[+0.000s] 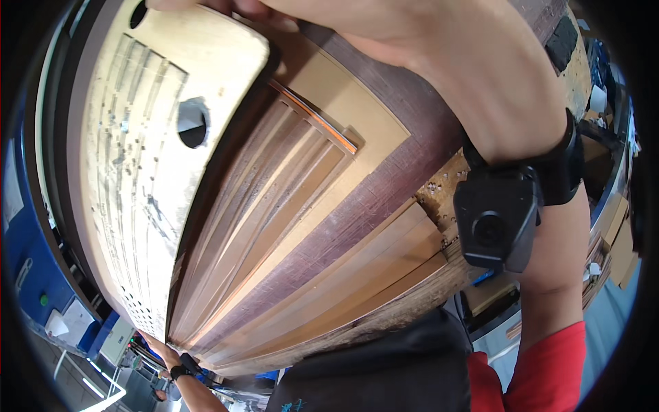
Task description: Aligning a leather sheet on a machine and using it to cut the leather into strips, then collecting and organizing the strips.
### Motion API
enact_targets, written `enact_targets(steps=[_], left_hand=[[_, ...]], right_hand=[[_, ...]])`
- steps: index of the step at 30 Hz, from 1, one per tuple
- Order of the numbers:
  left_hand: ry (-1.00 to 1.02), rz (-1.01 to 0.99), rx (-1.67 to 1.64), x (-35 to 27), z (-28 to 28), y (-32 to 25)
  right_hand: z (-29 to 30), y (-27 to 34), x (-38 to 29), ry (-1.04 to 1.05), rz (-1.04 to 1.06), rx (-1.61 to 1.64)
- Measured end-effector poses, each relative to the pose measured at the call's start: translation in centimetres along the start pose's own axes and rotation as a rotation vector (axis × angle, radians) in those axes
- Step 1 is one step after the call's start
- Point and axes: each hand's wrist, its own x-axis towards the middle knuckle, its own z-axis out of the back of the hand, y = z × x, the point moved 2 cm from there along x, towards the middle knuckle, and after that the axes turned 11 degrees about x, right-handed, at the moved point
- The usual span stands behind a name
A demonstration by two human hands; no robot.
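A long pale plate [154, 154] with slots, small holes and a large round hole stands tilted up on the left. My right hand [319, 18] is at the top with its fingers around the plate's upper end; the frame cuts off part of the hand. At the plate's far lower end my left hand [163, 353] holds its corner, small in view. Beside the plate, long brown strips [288, 185] lie side by side on a beige sheet [381, 129], with a thin orange-edged bar [314, 118] across their ends. The sheet rests on a scratched dark red board [412, 139].
More flat brown strips [406, 242] lie along the near side of the worn wooden table edge [432, 286]. A black camera device [494, 221] is strapped to my right wrist. Cardboard pieces [618, 237] are at the right; a blue panel [41, 278] is at the far left.
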Motion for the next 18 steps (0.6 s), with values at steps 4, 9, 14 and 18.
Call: enact_targets(steps=[4,9,14,18], left_hand=[[-0.019,-0.078,0.196,-0.5,-0.4,0.1],[0.024,-0.113,0.085,-1.2,-2.0,-0.7],[-0.028,-0.061,0.001,0.5,-0.3,1.2],[-0.069,0.007,-0.024,-0.2,-1.1,0.4]], right_hand=[[-0.5,1.6,1.0,0.024,-0.056,-0.092],[-0.9,1.1,-0.3,-0.023,0.016,-0.207],[-1.2,-4.0,1.9,-0.137,0.372,-0.299],[-1.1,-3.4,1.7,-0.035,0.232,-0.380]])
